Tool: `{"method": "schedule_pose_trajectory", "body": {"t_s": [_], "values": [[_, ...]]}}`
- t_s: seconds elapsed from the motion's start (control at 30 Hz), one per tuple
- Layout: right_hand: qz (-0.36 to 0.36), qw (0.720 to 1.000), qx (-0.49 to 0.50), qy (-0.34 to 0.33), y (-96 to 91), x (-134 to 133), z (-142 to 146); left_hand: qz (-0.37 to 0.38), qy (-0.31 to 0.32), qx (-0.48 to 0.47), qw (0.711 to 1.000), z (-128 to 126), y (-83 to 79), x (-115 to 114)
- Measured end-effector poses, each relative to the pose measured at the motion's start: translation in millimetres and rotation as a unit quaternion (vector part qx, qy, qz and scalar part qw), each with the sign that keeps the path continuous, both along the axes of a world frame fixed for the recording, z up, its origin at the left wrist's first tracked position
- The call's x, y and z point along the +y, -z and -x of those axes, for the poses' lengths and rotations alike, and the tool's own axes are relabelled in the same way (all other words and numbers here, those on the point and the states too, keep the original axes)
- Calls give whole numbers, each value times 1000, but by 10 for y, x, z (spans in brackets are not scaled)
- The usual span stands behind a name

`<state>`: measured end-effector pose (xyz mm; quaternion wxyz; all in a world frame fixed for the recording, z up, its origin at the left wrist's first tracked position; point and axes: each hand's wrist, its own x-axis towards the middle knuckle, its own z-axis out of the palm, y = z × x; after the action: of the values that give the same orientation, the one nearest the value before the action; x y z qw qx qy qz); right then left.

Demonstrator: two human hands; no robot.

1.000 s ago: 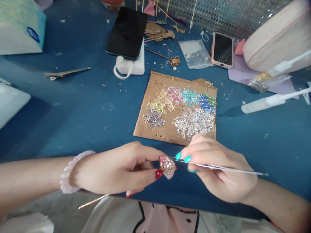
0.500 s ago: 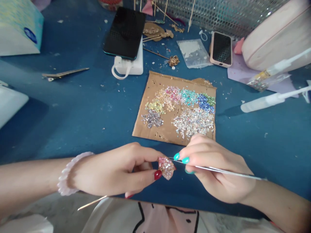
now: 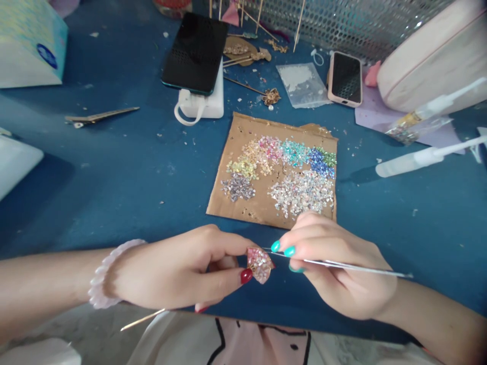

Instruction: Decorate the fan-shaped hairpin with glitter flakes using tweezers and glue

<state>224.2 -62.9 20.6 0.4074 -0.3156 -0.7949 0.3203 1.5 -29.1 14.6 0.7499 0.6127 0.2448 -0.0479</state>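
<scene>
My left hand point(image 3: 178, 271) pinches a small fan-shaped ornament point(image 3: 260, 264) covered in pink and silver chips, at the near edge of the blue table. A thin gold pin point(image 3: 142, 319) sticks out below that hand. My right hand point(image 3: 338, 268) grips a slim metal tool point(image 3: 353, 267), and its tip touches the ornament's top. Just beyond both hands lies a cardboard sheet point(image 3: 262, 208) bearing piles of coloured chips point(image 3: 292, 170) in silver, yellow, pink, teal, blue and green.
A black phone point(image 3: 196, 50) rests on a white power bank point(image 3: 201, 104); a second phone point(image 3: 345, 78) and a clear bag point(image 3: 302, 83) lie farther right. Glue tubes point(image 3: 414, 158) sit at right, a metal hair clip point(image 3: 99, 116) at left, a tissue box point(image 3: 30, 45) far left.
Both hands and the ornament have shifted very slightly left; the tool's tip stays on the ornament.
</scene>
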Motion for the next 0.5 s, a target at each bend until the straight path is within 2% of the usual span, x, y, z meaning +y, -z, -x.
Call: {"method": "schedule_pose_trajectory", "body": {"t_s": [0.5], "values": [[-1,1000,-9,-8,-12,11,-8,3,-3,-17,1000,-3,12,-12]]}}
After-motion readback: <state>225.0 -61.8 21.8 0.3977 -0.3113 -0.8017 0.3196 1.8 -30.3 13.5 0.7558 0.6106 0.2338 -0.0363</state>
